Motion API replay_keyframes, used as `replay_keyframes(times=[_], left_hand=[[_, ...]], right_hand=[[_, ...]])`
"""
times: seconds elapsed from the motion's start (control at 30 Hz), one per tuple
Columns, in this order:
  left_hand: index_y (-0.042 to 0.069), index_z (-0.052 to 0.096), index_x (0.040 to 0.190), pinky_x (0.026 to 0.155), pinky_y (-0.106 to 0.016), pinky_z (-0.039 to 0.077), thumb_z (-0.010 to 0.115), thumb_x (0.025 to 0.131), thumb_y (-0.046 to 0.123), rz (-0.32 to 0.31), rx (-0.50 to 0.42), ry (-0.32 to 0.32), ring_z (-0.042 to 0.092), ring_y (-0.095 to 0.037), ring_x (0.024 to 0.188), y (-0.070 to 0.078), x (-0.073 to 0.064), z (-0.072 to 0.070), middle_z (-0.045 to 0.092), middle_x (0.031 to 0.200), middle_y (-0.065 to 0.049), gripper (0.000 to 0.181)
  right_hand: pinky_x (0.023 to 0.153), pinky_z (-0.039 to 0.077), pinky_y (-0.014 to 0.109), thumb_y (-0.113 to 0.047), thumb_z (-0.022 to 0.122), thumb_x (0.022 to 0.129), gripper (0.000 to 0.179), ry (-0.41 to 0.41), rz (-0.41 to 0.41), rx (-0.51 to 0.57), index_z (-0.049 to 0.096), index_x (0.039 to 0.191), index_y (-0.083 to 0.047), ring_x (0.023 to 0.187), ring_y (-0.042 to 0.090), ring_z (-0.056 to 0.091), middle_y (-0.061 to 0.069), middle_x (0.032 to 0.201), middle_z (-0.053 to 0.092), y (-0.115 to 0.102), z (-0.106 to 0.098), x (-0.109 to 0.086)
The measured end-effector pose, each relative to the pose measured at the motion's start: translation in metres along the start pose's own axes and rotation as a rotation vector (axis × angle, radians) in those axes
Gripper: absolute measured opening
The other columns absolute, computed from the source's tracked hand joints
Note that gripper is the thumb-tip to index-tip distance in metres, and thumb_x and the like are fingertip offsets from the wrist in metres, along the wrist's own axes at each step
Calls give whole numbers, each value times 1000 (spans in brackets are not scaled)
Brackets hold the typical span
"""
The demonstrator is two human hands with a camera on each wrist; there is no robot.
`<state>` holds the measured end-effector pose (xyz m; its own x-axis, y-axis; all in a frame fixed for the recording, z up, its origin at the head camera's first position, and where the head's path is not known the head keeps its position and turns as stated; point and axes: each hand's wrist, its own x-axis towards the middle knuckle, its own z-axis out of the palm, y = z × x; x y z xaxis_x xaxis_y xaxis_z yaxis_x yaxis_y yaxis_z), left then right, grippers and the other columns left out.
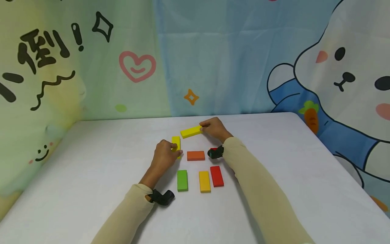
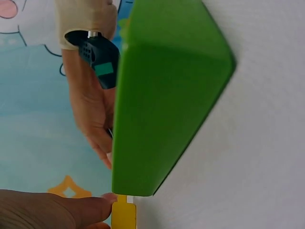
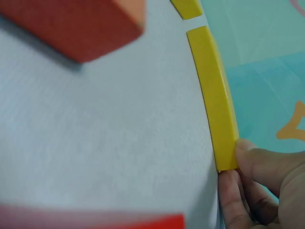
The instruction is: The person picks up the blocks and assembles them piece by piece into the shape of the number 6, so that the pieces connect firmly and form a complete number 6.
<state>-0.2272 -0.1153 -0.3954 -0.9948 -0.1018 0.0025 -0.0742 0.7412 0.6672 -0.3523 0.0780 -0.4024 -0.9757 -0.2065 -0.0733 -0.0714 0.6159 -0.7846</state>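
Fingers of right hand [image 1: 215, 129]: thumb and fingertips pinching the right end of far yellow block [image 1: 191, 132], set slantwise at the back of the group. Fingers of left hand [image 1: 163, 155]: pinching left yellow block [image 1: 176, 139], just beside the far one; narrow gap between the two, plain in the right wrist view.

Step in hand, by judgement: both yellow blocks being placed or adjusted at once. Next move, by judgement: calls for steady alignment, then an even release that nudges neither.

Between the hands: orange block [image 1: 196, 156], one, crosswise. Beside it: red piece [image 1: 214, 148], mostly hidden behind right wrist camera [image 1: 216, 152]. Nearer the person: green block [image 1: 182, 180]; near yellow block [image 1: 204, 182]; red block [image 1: 217, 176], just right of the near yellow, slightly askew.

Left wrist camera [image 1: 164, 197]: black. Sleeves [image 1: 126, 217]: beige, long.

Surface [image 1: 76, 169]: white, lightly shadowed beneath the arms, far right corner rounded.

Room: printed backdrop [image 1: 213, 67], green to blue, bearing pink heart [image 1: 137, 54] and large white cartoon animal [image 1: 353, 101].
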Motion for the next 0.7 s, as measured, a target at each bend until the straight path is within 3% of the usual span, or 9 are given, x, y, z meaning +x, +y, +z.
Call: replay_keyframes(times=[0.13, 0.7], left_hand=[[-5, 68, 117, 97, -39, 47, 78, 85, 16, -3, 2, -5, 54, -27, 111, 0, 0, 0, 62, 119, -16, 40], [-5, 67, 117, 94, -38, 49, 78, 84, 16, -6, 0, -5, 56, -26, 106, 0, 1, 0, 63, 118, -16, 41]], right_hand=[[95, 48, 33, -8, 65, 93, 31, 35, 32, 40, 68, 124, -6, 110, 22, 56, 9, 121, 65, 0, 1, 1], [94, 49, 32, -3, 61, 94, 28, 80, -4, 86, 68, 121, -2, 112, 24, 57, 13, 121, 65, -3, 12, 4]])
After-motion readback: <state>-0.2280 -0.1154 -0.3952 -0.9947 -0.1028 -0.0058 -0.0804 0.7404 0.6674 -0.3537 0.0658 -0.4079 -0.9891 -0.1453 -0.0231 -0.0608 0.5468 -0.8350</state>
